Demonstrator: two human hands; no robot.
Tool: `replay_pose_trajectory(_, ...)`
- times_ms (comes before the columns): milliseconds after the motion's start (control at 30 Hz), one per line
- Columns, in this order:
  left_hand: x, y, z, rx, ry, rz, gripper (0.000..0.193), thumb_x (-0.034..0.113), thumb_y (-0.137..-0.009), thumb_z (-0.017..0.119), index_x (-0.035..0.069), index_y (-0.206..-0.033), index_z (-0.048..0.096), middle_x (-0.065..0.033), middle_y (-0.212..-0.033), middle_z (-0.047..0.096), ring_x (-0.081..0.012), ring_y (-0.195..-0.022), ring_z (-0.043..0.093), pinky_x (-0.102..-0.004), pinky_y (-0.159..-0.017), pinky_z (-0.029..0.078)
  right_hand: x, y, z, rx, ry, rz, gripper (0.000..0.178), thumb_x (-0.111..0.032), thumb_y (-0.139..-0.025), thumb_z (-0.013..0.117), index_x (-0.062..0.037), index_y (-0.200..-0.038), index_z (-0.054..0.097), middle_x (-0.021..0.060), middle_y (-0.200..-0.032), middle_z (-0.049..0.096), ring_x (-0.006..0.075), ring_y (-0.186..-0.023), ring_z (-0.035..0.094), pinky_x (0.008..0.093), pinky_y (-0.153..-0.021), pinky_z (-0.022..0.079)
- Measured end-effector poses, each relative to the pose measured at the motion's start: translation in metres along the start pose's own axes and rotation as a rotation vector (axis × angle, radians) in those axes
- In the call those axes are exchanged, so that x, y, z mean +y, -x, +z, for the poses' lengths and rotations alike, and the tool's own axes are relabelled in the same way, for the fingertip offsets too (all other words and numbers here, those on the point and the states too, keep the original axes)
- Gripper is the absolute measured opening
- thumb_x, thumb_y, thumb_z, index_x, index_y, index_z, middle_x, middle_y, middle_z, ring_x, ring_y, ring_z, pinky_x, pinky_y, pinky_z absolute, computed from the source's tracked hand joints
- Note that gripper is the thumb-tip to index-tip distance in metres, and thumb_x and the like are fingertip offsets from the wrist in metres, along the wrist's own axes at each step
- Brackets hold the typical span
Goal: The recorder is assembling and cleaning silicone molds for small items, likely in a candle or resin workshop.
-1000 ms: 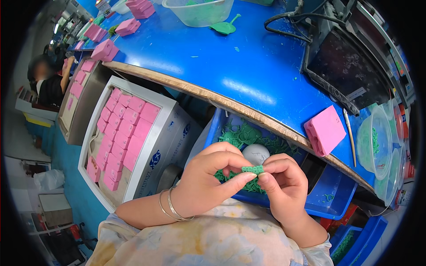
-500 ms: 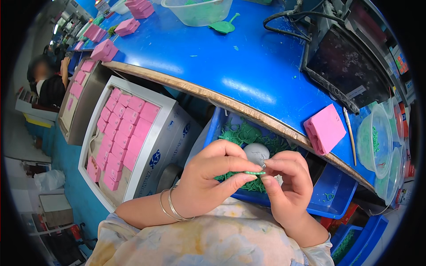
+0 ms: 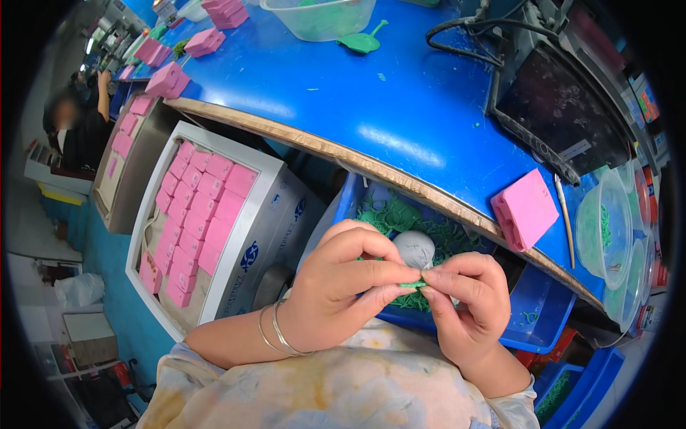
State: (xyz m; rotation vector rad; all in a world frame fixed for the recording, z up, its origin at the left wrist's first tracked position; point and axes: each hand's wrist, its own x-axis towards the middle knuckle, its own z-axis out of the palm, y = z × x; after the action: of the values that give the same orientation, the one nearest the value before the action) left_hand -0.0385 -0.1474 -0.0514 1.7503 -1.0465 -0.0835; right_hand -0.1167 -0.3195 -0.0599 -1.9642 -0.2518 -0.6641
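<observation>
In front of my body, both hands meet at the fingertips over a blue bin (image 3: 532,322). A small green rubbery-looking piece (image 3: 412,284) is pinched between the thumb and fingers of my left hand (image 3: 346,268), mostly covered by them. My right hand (image 3: 470,289) grips the same piece at its right end with thumb and forefinger. Just beyond the fingertips sits a grey-white ball (image 3: 414,248), tied or gathered at its lower right. Green stringy scraps (image 3: 400,216) lie around it in the bin.
A pink block (image 3: 525,209) and a brush (image 3: 564,222) lie at the right of the blue table (image 3: 343,93), near clear bowls (image 3: 604,229) and a black machine (image 3: 564,107). Left stands a white-rimmed box (image 3: 268,168) of pink blocks. A person (image 3: 78,132) sits far left.
My fingertips have closed together over the green piece, hiding more of it. My right hand has shifted slightly right and down, and more of the ball shows. The far person's arm has risen.
</observation>
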Motion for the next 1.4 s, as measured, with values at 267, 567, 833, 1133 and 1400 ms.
replay_pose_trajectory(267, 0.003, 0.0, -0.001, 0.017, -0.013, -0.012, 0.02, 0.001, -0.071, 0.064, 0.005, -0.09, 0.066, -0.0066, -0.09, 0.056, -0.0209, -0.082, 0.051, -0.0314, -0.072, 0.04, 0.001, 0.001, 0.001, -0.009, -0.014, 0.016, 0.025, 0.005, -0.067, 0.069, -0.0018, -0.091, 0.065, 0.0099, -0.082, 0.057, 0.0167, -0.065, 0.055, 0.0242, -0.053, 0.042)
replay_pose_trajectory(567, 0.002, 0.001, 0.0, 0.029, 0.01, 0.015, 0.018, 0.001, -0.07, 0.068, 0.006, -0.088, 0.065, -0.0071, -0.093, 0.054, -0.0209, -0.083, 0.051, -0.0311, -0.072, 0.041, 0.002, 0.004, 0.005, -0.045, -0.046, 0.071, 0.024, 0.007, -0.068, 0.068, -0.0001, -0.091, 0.065, 0.0108, -0.083, 0.057, 0.0155, -0.065, 0.055, 0.0237, -0.053, 0.043)
replay_pose_trajectory(833, 0.001, 0.002, 0.001, 0.026, 0.04, 0.014, 0.019, 0.0, -0.069, 0.069, 0.005, -0.087, 0.064, -0.0059, -0.087, 0.054, -0.0203, -0.081, 0.051, -0.0305, -0.07, 0.04, 0.003, 0.003, 0.008, -0.054, -0.053, 0.071, 0.024, 0.006, -0.068, 0.068, 0.0008, -0.092, 0.064, 0.0117, -0.084, 0.057, 0.0164, -0.067, 0.056, 0.0241, -0.055, 0.045)
replay_pose_trajectory(1133, -0.003, 0.004, 0.006, 0.019, 0.252, -0.132, 0.017, -0.002, -0.072, 0.067, 0.001, -0.088, 0.062, -0.0078, -0.089, 0.056, -0.0194, -0.083, 0.052, -0.0299, -0.073, 0.041, 0.001, 0.002, 0.006, -0.051, -0.151, 0.153, 0.019, 0.006, -0.072, 0.066, 0.0007, -0.089, 0.063, 0.0112, -0.087, 0.056, 0.0135, -0.068, 0.056, 0.022, -0.054, 0.046)
replay_pose_trajectory(1400, 0.001, 0.006, 0.01, 0.013, 0.356, -0.304, 0.016, -0.003, -0.074, 0.066, 0.001, -0.089, 0.061, -0.0082, -0.093, 0.054, -0.0162, -0.087, 0.052, -0.0276, -0.076, 0.042, 0.002, 0.005, 0.004, -0.035, -0.158, 0.148, 0.019, 0.006, -0.072, 0.066, 0.0002, -0.09, 0.064, 0.0103, -0.089, 0.054, 0.0115, -0.067, 0.054, 0.0203, -0.053, 0.045)
